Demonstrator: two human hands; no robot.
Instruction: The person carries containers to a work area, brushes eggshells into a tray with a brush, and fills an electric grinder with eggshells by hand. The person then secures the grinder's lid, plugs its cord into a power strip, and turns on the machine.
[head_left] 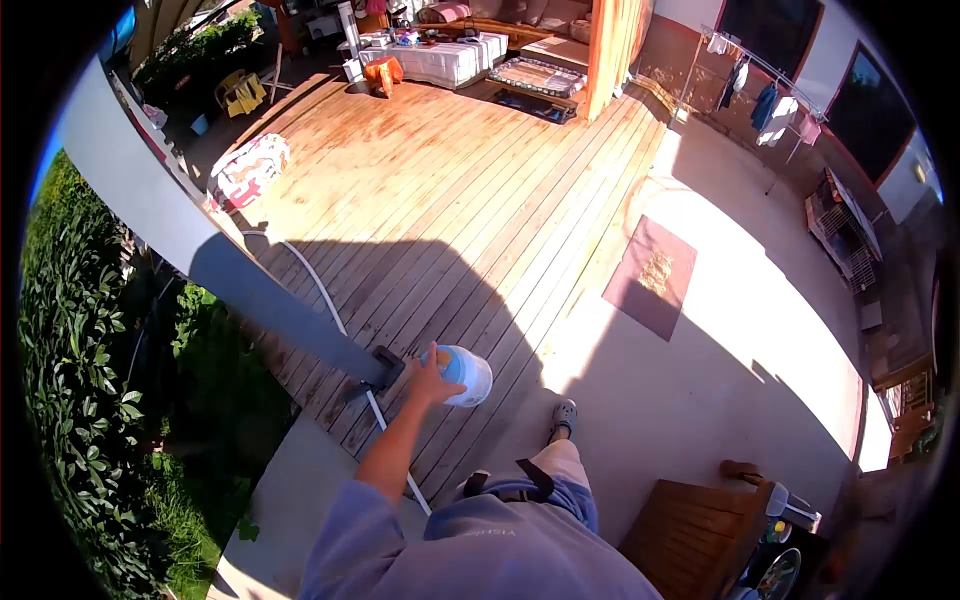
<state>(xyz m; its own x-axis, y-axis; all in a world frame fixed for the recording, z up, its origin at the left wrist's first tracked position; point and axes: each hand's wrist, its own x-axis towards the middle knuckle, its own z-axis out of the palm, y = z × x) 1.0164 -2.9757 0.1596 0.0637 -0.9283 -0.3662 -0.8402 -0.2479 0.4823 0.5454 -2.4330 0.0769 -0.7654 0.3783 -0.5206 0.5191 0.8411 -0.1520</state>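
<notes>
Here, one bucket (477, 379) in one left hand (430, 381).

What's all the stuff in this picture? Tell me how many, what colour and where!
Bucket: one, white and light blue, in the left hand
Deck: one, brown wood, middle
Post: one, grey, left, slanting in view
Hose: one, white, on the deck
Mat: one, reddish-brown, right of the deck
Curtain: one, orange, top
Drying rack: one, pale, upper right
Clothes: several, white, blue and pink, on the rack
Hedge: one, green, left edge
Wooden furniture: one piece, brown, lower right
Small background things: too many and unclear to count
Shoe: one showing, grey, below the mat
Left hand: one, bare, gripping the bucket
Right hand: not in view
</notes>
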